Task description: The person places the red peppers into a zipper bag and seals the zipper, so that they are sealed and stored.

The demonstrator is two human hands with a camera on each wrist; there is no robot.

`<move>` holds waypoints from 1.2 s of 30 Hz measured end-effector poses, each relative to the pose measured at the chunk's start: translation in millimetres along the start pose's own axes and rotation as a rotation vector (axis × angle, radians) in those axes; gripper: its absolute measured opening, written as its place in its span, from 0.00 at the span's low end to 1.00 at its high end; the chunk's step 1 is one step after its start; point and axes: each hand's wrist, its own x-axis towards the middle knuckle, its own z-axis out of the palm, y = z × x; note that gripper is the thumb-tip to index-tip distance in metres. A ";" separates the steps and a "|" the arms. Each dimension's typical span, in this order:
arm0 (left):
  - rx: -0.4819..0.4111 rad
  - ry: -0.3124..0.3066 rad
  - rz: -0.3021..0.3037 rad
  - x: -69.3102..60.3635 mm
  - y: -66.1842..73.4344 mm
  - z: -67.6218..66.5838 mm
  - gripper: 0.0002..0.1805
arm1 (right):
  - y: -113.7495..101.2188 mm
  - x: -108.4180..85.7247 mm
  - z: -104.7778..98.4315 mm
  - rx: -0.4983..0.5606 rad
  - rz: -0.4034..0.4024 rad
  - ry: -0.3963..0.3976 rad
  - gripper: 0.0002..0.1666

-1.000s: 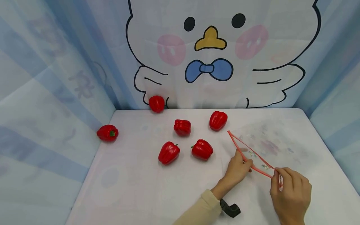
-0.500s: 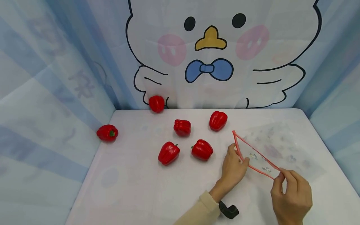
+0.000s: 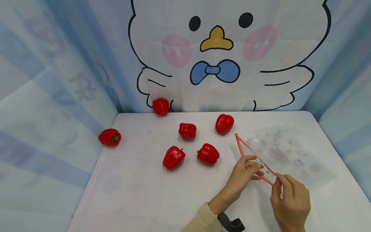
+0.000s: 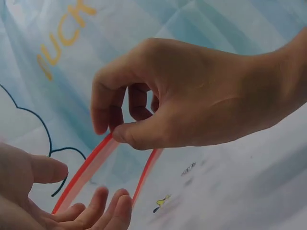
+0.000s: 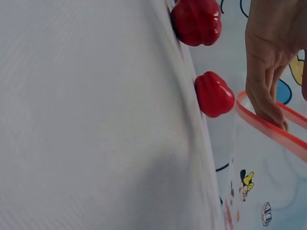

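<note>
A clear zip bag (image 3: 285, 149) with a red-edged mouth and small printed figures lies on the right of the table in the head view. My right hand (image 3: 291, 201) pinches the red edge (image 4: 91, 163) between thumb and fingers at the near end of the mouth. The mouth stands apart in a narrow loop. Fingers loosely spread, my left hand (image 3: 244, 170) is at the other part of the mouth, its fingertips reaching over the edge. In the right wrist view those fingers (image 5: 264, 91) dip inside the loop. Nothing is visible inside the bag.
Red bell peppers lie left of the bag: one (image 3: 224, 124) nearest its far corner, others (image 3: 208, 154) (image 3: 173, 158) (image 3: 187, 131) mid-table. Another pepper (image 3: 160, 106) sits at the back edge, one (image 3: 110, 137) at the left edge. Printed curtains surround the table.
My left hand has loosened its grip on the red edge and moved its fingers over the mouth. The right hand and bag mouth have shifted slightly left. The peppers have stayed put.
</note>
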 end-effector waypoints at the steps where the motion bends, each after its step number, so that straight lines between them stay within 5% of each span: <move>1: -0.016 -0.015 -0.021 0.2 0.4 0.5 0.19 | -0.7 0.4 0.4 0.003 -0.004 0.002 0.07; 10: -0.080 -0.108 -0.112 6.4 1.3 3.3 0.23 | 0.9 -3.7 1.9 0.030 -0.039 -0.025 0.10; 21: -0.215 -0.082 -0.186 20.5 -5.5 3.0 0.17 | 11.1 -16.0 -0.4 0.045 -0.032 -0.246 0.19; 29: -0.205 -0.076 -0.185 28.5 -7.4 -4.1 0.16 | 5.8 -21.3 -8.2 -0.029 0.056 -0.473 0.29; 36: -0.227 -0.134 -0.176 36.3 -12.5 -2.8 0.20 | 0.3 -29.2 -14.4 -0.094 0.200 -0.463 0.20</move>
